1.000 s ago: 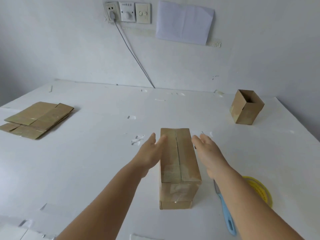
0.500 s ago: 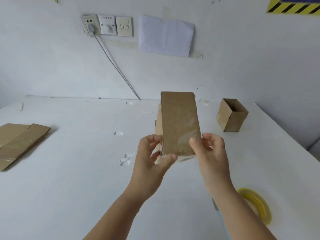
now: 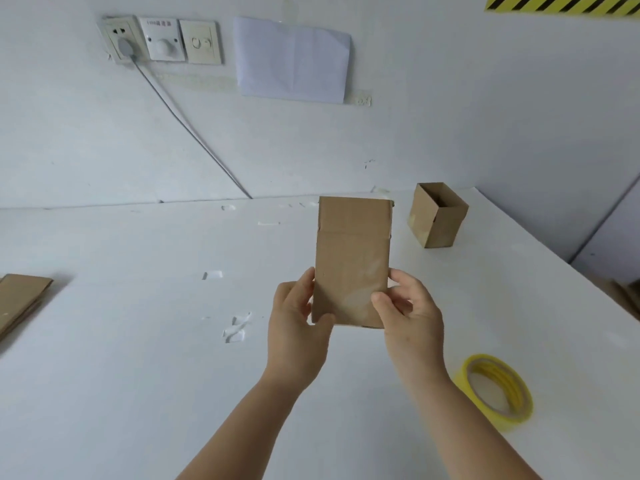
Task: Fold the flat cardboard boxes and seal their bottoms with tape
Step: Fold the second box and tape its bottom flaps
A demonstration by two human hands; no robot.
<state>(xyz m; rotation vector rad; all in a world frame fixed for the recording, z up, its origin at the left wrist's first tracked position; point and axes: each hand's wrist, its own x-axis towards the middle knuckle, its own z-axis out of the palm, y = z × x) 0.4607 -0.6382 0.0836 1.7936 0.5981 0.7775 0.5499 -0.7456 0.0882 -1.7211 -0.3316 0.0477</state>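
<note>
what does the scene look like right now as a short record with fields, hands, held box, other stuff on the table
left hand: left hand grips the lower left edge of the held box
right hand: right hand grips its lower right edge
held item: brown folded cardboard box, upright, lifted above the white table
finished box: open-topped brown cardboard box standing at the far right
tape: yellow tape roll lying right of the right forearm
flat stock: flat brown cardboard pieces at the left edge
wall: white sheet of paper, socket panel

small print on the wall dial plate (image 3: 161, 39), too blurred to read, no other text legible
</note>
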